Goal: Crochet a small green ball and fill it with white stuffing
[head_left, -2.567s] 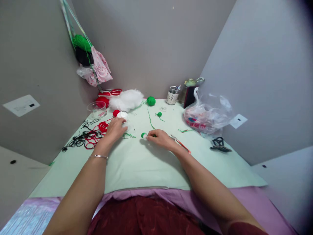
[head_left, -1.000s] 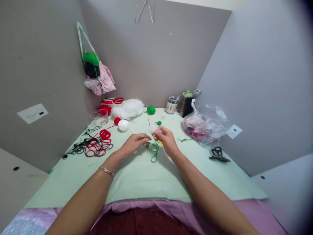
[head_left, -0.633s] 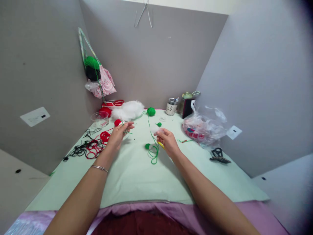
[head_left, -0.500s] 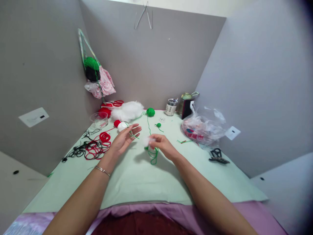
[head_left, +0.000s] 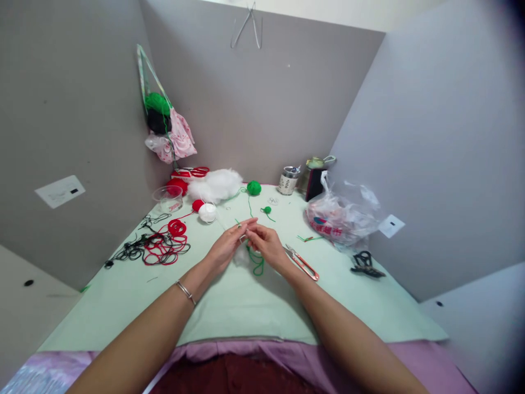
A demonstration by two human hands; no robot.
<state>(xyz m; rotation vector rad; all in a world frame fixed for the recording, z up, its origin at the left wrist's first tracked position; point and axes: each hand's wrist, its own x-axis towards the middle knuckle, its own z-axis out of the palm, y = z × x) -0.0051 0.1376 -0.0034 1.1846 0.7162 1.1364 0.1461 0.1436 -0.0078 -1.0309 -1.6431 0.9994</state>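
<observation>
My left hand point(head_left: 227, 242) and my right hand point(head_left: 266, 244) meet above the middle of the table. The left fingers are closed around green yarn point(head_left: 239, 225), a bit of which pokes out at their top. My right fingertips pinch together against the left ones; the small item between them is mostly hidden. Beneath the hands is a wisp of white stuffing point(head_left: 241, 258), partly covered. Loops of green yarn point(head_left: 258, 266) lie just below the right hand. Orange-handled thread snips point(head_left: 303, 263) rest beside my right wrist.
At the left are tangled black and red yarn point(head_left: 164, 247), a white yarn ball point(head_left: 207, 213) and a clear cup point(head_left: 168, 199). White stuffing point(head_left: 215, 185) and a green yarn ball point(head_left: 254, 187) sit behind. A plastic bag point(head_left: 342, 216) and black clip point(head_left: 366, 265) lie right.
My left hand has moved right and closed, meeting my right hand. The white stuffing is no longer in my right fingertips but lower, under the hands. The snips now show beside my right wrist.
</observation>
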